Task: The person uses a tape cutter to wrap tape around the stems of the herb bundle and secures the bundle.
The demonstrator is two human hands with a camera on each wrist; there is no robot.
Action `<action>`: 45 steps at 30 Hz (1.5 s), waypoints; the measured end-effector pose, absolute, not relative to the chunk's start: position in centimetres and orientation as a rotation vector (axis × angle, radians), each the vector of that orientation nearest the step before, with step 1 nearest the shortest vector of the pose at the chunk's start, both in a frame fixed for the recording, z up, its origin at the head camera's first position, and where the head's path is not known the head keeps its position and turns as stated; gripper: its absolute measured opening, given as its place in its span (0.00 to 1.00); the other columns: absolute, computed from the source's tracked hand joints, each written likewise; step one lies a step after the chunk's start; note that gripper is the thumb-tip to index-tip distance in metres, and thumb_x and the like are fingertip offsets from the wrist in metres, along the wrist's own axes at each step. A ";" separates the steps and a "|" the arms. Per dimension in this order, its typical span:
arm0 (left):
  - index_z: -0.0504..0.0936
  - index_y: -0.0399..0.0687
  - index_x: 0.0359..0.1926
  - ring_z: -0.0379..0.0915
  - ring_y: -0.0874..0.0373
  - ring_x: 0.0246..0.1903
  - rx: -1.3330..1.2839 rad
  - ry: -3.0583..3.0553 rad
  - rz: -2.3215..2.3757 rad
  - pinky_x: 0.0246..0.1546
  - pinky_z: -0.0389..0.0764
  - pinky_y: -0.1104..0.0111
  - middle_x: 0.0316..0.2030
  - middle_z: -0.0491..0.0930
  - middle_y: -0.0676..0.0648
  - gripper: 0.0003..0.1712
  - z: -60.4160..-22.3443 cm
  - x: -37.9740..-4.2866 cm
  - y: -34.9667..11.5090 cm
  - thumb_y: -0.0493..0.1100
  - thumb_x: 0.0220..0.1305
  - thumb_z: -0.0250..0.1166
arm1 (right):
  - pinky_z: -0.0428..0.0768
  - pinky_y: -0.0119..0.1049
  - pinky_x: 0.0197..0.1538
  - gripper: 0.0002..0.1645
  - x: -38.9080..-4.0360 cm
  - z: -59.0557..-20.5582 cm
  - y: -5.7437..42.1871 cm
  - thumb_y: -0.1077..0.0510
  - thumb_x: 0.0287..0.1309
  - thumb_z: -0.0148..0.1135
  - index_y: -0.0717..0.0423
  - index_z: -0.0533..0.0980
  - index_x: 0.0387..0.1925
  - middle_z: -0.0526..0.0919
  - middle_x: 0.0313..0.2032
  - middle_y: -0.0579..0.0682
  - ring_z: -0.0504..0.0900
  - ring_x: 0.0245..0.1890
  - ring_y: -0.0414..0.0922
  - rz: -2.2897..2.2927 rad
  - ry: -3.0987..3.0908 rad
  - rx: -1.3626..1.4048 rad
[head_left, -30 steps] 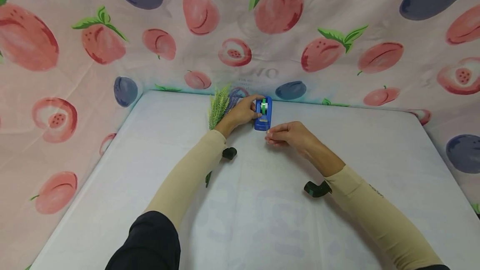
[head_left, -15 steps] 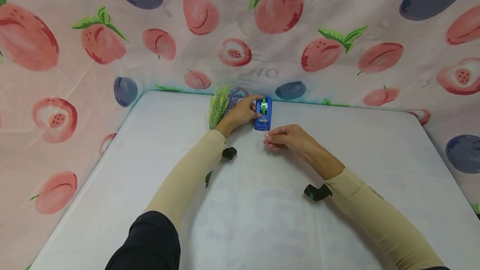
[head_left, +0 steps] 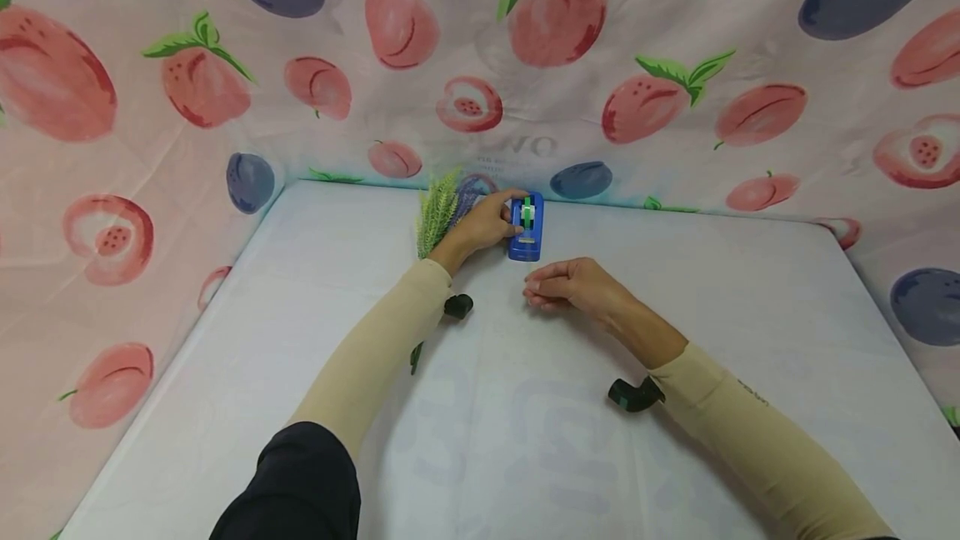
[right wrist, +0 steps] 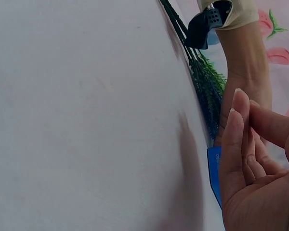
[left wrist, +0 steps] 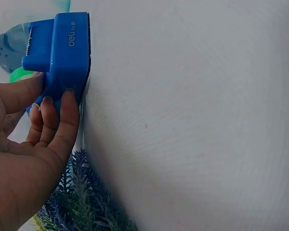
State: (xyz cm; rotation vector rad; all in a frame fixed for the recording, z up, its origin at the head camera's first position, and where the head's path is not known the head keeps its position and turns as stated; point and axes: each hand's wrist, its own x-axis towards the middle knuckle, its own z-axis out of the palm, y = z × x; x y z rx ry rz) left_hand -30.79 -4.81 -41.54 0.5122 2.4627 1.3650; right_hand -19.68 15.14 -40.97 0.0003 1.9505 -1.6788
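Note:
My left hand (head_left: 483, 225) grips the side of a blue tape dispenser (head_left: 531, 244), which stands near the table's back edge. In the left wrist view, its serrated cutter (left wrist: 29, 41) shows, with the thumb by the green tape core (left wrist: 20, 74) and the fingers along the blue side. Nearer to me, apart from the dispenser, my right hand (head_left: 581, 290) pinches thumb against forefinger. A faint pale bit of clear tape (head_left: 533, 284) seems to sit at those fingertips; the right wrist view does not show it clearly.
A bunch of artificial flowers (head_left: 437, 215), green and purple, lies left of the dispenser, partly under my left forearm. Its stems (head_left: 416, 357) point toward me. A fruit-patterned cloth (head_left: 525, 90) rises behind the white table (head_left: 525, 440). Dark wrist cameras (head_left: 635, 394) hang below both sleeves.
My right hand has drawn back from the dispenser, slightly toward me and to the left, its pinch kept. My left hand and the dispenser have stayed in place.

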 end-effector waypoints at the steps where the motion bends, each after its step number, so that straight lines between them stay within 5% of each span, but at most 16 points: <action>1: 0.68 0.52 0.74 0.65 0.55 0.29 0.512 2.465 1.365 0.37 0.70 0.64 0.33 0.69 0.46 0.35 -41.5 -30.8 -4.8 0.34 0.68 0.67 | 0.85 0.33 0.46 0.19 -19.6 -41.0 15.1 0.63 0.70 0.62 0.71 0.78 0.57 0.90 0.42 0.53 0.89 0.39 0.42 -1.674 1.951 0.002; 45: 0.67 0.52 0.74 0.65 0.54 0.30 0.501 2.451 1.355 0.36 0.72 0.64 0.34 0.69 0.45 0.36 -41.3 -30.8 -4.7 0.34 0.68 0.67 | 0.86 0.33 0.41 0.14 -16.0 -41.5 14.1 0.66 0.66 0.64 0.72 0.80 0.49 0.89 0.41 0.60 0.89 0.36 0.43 -1.603 1.888 -0.097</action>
